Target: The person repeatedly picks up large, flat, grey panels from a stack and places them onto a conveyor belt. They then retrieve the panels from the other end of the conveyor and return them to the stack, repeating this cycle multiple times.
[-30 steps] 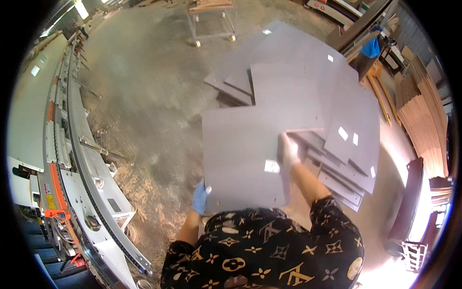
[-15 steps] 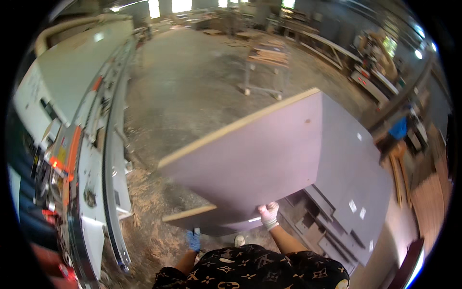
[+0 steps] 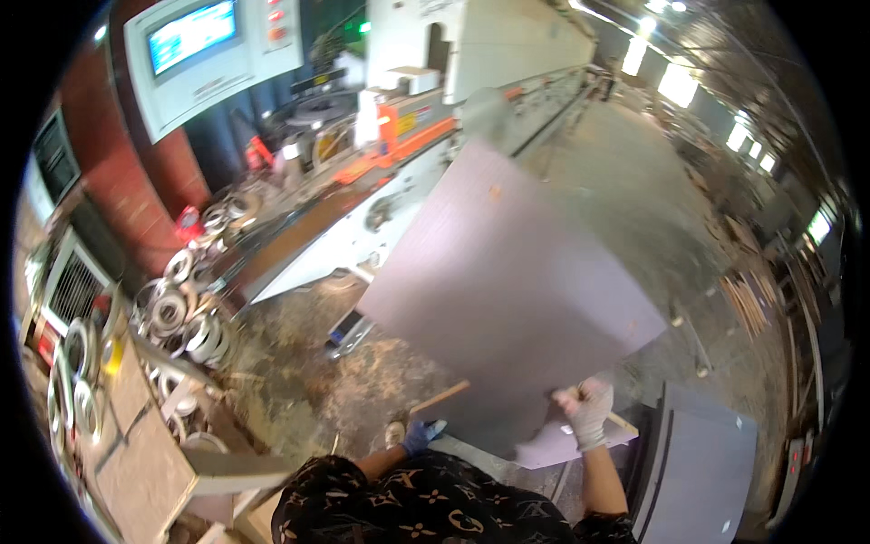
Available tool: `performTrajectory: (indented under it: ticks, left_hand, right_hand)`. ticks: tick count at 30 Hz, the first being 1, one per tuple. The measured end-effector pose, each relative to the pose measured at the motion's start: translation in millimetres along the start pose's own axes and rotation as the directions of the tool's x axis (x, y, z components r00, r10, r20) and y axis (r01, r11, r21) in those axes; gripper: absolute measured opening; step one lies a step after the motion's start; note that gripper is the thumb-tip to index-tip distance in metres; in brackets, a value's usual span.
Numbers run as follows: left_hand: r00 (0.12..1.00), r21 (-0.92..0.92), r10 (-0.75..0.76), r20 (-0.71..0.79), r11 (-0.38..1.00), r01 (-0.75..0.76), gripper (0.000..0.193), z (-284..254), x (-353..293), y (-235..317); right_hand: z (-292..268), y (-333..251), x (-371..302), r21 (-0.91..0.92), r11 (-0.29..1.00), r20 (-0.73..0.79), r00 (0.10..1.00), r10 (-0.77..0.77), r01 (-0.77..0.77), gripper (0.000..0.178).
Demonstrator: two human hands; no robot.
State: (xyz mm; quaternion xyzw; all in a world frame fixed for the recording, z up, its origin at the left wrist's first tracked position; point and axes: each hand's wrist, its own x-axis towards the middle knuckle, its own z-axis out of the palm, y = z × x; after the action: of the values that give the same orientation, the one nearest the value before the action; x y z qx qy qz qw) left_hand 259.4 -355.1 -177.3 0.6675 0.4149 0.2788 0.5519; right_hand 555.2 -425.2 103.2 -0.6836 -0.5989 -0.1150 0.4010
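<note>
A large mauve-grey board (image 3: 517, 281) with a notched lower part is held up at a tilt in front of me. My left hand (image 3: 423, 436), in a blue glove, is closed on its lower edge beside the notch. At the board's lower right, my right hand (image 3: 587, 412), in a pale glove with pinkish fingertips, is closed on the edge; its fingers are partly blurred. Near my right forearm lies a stack of similar grey boards (image 3: 702, 462). The board hides part of the floor and the machine behind it.
A long pale machine (image 3: 517, 54) with an orange part (image 3: 399, 136) stands ahead, left of the aisle. A control panel (image 3: 213, 86) rises at upper left. Rolls of banding (image 3: 172, 313) and a wooden table (image 3: 136, 453) are at left. A wheeled cart (image 3: 693, 349) is at right.
My view has turned left toward the machine's near end and control panel. The board has swung round with me, both hands still on it; the board stack now shows at lower right.
</note>
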Motion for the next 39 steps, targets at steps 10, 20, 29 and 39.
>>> performTrajectory:
  ticks: [10, 20, 29, 39]
  left_hand:
    - [0.994, -0.571, -0.005, -0.112, 0.819, -0.061, 0.036, -74.5, -11.5, 82.6]
    - [0.885, -0.736, -0.314, -0.345, 0.676, -0.047, 0.032, -160.8, 1.3, 57.5]
    - [0.788, -0.784, -0.441, -0.430, 0.615, -0.084, 0.038, -288.0, 69.2, 40.5]
    - [0.803, -0.877, -0.466, -0.372, 0.459, -0.141, 0.036, -324.6, 93.0, 5.7]
  right_hand:
    - [156.1, -7.9, 158.8, -0.161, 0.951, 0.481, 0.821, 0.308, -0.262, 0.056]
    - [318.1, -35.6, 163.4, -0.061, 0.981, 0.703, 0.690, 0.172, -0.184, 0.054]
    - [393.7, -103.0, 212.7, -0.097, 0.974, 0.700, 0.682, 0.212, -0.204, 0.059]
    - [329.2, -75.5, 164.2, 0.195, 0.968, 0.159, 0.979, 0.131, -0.162, 0.042]
